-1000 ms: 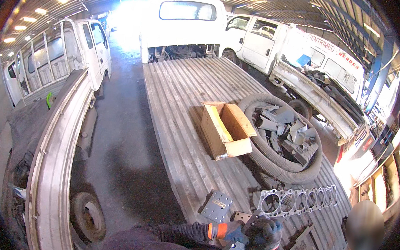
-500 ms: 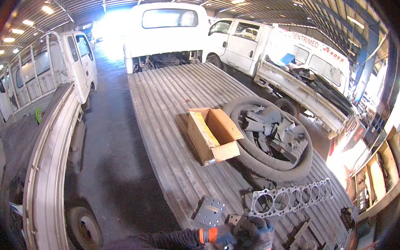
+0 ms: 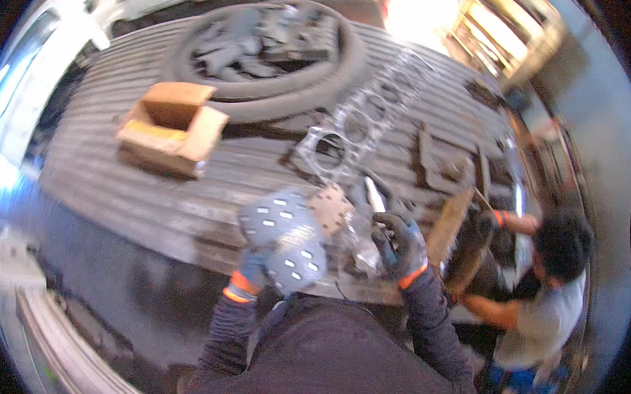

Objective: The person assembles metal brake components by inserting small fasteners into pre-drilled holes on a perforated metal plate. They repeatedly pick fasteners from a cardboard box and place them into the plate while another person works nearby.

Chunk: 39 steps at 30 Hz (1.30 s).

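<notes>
A grey brake lining [image 3: 276, 220], a plate with rows of holes, is gripped at its near left edge by my left hand [image 3: 253, 267]. To its right a brown holed lining [image 3: 331, 209] lies on the ribbed truck bed, beside a crumpled clear plastic bag [image 3: 361, 249]. My right hand [image 3: 404, 251] is closed, fingers bent, around the near end of a white pen-like stick [image 3: 375, 195]; blur hides its exact kind. Beyond it lies a metal head gasket [image 3: 360, 124] with a row of large round holes. Both hands wear dark gloves with orange cuffs.
An open cardboard box [image 3: 164, 131] sits at the left of the ribbed bed [image 3: 113, 203]. Behind it, a coiled ribbed hose [image 3: 263, 100] surrounds broken grey pieces. A metal frame [image 3: 440, 168] lies right. Close on the right, another person [image 3: 541, 290] handles a brown board [image 3: 450, 223].
My view has swung right and down, bringing the other person in. The grey lining, earlier lying on the bed, is now in my left hand. My hands have moved apart.
</notes>
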### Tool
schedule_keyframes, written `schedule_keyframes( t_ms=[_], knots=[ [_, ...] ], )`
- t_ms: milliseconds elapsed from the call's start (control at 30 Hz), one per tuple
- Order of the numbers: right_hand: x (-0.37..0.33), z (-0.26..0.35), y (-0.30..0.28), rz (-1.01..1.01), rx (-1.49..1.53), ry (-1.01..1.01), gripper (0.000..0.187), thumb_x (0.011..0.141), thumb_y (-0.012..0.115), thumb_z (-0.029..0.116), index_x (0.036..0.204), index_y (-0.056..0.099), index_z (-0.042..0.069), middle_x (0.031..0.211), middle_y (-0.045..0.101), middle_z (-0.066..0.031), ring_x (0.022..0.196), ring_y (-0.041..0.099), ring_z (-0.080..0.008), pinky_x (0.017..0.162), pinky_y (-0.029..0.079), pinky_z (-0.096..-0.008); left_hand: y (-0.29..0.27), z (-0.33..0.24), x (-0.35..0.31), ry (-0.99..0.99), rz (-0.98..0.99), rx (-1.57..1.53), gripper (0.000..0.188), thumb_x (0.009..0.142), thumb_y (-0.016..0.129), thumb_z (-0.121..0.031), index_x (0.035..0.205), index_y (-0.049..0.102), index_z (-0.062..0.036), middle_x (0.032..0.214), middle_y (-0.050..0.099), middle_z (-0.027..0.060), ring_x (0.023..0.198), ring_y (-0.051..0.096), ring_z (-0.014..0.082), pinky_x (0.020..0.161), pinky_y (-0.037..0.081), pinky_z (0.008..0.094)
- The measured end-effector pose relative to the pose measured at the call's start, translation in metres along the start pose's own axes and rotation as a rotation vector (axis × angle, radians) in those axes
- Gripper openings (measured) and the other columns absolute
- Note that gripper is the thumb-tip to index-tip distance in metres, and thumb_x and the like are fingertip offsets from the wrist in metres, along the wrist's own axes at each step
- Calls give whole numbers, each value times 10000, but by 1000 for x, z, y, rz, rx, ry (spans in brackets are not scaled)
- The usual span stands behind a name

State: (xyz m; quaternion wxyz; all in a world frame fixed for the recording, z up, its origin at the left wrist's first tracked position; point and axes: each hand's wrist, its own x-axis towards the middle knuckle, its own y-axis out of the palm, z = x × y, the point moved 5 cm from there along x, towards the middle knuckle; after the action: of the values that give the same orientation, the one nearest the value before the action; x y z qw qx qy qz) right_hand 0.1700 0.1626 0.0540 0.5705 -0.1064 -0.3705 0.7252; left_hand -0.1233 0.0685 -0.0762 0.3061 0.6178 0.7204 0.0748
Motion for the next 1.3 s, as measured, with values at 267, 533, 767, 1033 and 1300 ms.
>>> schedule_keyframes(
  t_ms=[267,533,767,1033,1300],
  knots=[
    [-167,-123,6,200,-255,621,313,891,667,276,1133,704,80,1051,707,-199,993,674,-382,864,536,-445,-175,135,101,-270,-174,-454,527,945,672,-338,1366,526,-56,1280,625,123,1104,629,324,986,502,481],
    [-201,-147,110,698,-136,700,384,906,607,444,1139,712,157,1090,705,-170,1042,655,-398,894,521,-473,-236,255,152,-94,-149,-252,358,970,622,-405,1201,608,-132,1255,643,49,1114,595,295,922,501,483],
    [-191,-211,152,694,-63,619,474,883,677,398,1213,668,57,1107,714,-207,1067,684,-344,924,521,-414,-198,234,130,-315,-407,-581,282,955,654,-357,1204,615,-229,1201,640,12,1104,584,224,895,497,436],
    [-142,-230,129,297,-147,791,642,807,784,388,1302,570,38,1143,683,-240,1031,681,-368,879,531,-437,-196,237,112,-422,-727,-310,423,865,718,-445,1203,621,-209,1139,617,19,1061,553,229,877,468,411],
    [-136,-288,153,81,6,641,410,818,769,366,1072,724,47,969,723,-207,879,714,-298,816,538,-406,-196,241,97,-436,-821,-69,452,897,643,-467,1271,606,-217,1090,613,51,948,572,271,793,510,441]
  ],
)
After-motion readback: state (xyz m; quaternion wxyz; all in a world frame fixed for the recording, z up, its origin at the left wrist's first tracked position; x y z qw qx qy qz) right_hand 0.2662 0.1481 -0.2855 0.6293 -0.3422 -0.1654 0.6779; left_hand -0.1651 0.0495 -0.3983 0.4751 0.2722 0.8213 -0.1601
